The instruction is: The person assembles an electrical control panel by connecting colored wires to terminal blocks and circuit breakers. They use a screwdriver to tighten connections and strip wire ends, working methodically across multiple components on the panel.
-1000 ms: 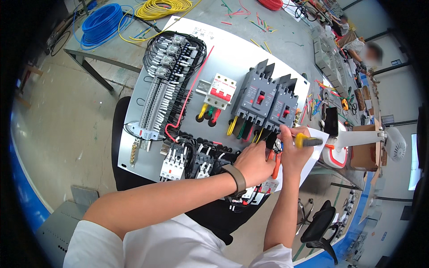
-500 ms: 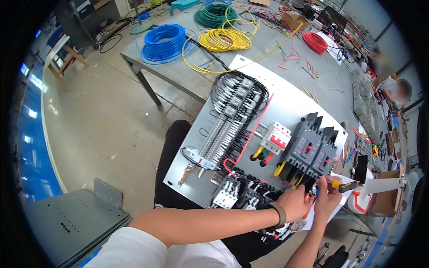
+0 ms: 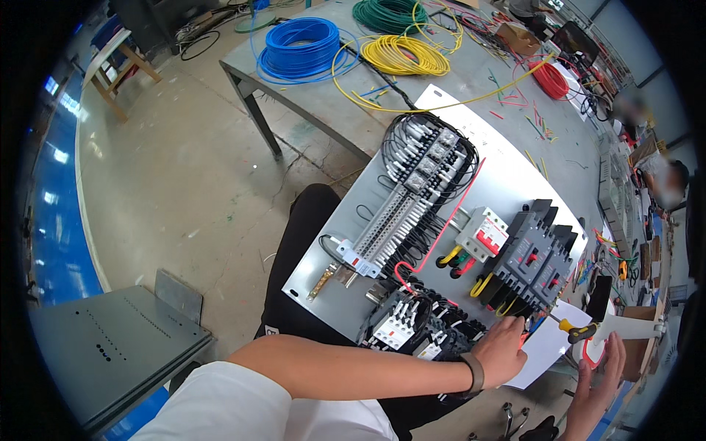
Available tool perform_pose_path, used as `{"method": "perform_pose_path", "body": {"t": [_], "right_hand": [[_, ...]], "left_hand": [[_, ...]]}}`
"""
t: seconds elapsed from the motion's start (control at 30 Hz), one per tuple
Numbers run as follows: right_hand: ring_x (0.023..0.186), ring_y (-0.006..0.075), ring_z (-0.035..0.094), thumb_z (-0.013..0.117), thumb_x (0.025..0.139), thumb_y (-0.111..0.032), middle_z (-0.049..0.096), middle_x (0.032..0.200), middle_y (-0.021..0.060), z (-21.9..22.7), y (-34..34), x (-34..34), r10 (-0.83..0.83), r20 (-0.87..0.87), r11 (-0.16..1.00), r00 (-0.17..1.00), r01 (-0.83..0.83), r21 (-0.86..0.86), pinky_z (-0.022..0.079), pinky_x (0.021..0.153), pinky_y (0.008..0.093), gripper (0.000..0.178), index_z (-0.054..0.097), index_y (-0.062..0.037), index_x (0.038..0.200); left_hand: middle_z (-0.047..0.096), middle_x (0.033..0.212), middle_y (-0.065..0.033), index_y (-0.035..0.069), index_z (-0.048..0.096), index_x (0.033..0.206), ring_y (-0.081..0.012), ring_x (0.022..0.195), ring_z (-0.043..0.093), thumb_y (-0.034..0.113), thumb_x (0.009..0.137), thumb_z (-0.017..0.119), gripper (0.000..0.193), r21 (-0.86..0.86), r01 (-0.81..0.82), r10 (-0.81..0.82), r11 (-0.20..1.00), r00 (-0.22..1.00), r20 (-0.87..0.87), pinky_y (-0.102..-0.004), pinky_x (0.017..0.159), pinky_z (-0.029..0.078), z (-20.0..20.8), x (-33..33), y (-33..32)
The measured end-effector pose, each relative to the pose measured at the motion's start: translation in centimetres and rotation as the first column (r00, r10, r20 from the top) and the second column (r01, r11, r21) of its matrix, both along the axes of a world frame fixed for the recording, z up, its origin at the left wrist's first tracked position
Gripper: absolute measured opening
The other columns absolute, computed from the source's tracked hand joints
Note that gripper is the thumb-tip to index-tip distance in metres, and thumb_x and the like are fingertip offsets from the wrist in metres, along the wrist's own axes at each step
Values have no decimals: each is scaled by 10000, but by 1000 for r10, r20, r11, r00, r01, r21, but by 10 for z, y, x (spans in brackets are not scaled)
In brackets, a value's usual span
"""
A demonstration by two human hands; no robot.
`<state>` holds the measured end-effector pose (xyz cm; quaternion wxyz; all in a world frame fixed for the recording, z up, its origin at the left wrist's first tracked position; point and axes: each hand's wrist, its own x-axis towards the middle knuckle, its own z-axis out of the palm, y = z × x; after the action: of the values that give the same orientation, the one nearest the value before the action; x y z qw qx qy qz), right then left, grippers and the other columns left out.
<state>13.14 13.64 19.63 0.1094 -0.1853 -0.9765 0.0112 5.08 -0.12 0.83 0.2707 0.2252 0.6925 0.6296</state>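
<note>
A metal mounting plate (image 3: 507,158) rests tilted across my lap and the table edge, carrying wired electrical parts. My left hand (image 3: 504,354) is closed at the lower end of the dark grey circuit breakers (image 3: 531,253). Its fingers are bent together, and a bit of red shows beside them; what they hold is hidden. A screwdriver (image 3: 577,332) with a yellow and black handle points its shaft at the right breaker's lower end, with no hand around it. My right hand (image 3: 604,378) is open, fingers stretched, overlapping a white device with a red rim (image 3: 588,353); contact is unclear.
Blue (image 3: 300,48), yellow (image 3: 404,57), green (image 3: 390,15) and red wire coils (image 3: 549,79) lie on the grey table (image 3: 471,88), among cut wire pieces. White paper (image 3: 544,356) sits beneath the breakers' end. A grey metal panel (image 3: 118,345) stands lower left. Another person (image 3: 665,176) is at far right.
My right hand has let go of the screwdriver and moved right and down, fingers opening. My left hand stays by the breakers. The whole view has shifted, so the plate appears further right.
</note>
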Motion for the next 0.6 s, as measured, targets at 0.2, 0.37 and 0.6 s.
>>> {"method": "perform_pose_path", "body": {"t": [0.2,0.37,0.6], "right_hand": [[1137,373,589,734,883,-51,615,1267,192,18,-32,-41,300,255,936,919,-335,108,476,975,473,498,620,15,1363],[689,187,587,662,986,-45,598,778,125,15,-51,-80,-54,335,979,941,116,-167,470,621,382,278,660,31,1253],[976,243,686,681,990,-127,671,1116,182,19,-25,-70,184,300,833,936,14,-553,559,837,366,301,692,10,1258]], "left_hand": [[381,1543,-368,-186,312,1508,-486,1394,435,182,904,648,783,-19,0,-2,1000,995,-98,-504,1198,348,8,-1,7],[373,1562,-358,-155,299,1527,-481,1408,427,185,900,653,796,-45,68,-68,997,998,-5,-514,1192,351,13,-12,0],[353,1595,-340,-130,249,1562,-472,1440,401,212,872,666,876,-5,3,-3,1000,1000,-6,-521,1208,321,6,-2,8]]}}
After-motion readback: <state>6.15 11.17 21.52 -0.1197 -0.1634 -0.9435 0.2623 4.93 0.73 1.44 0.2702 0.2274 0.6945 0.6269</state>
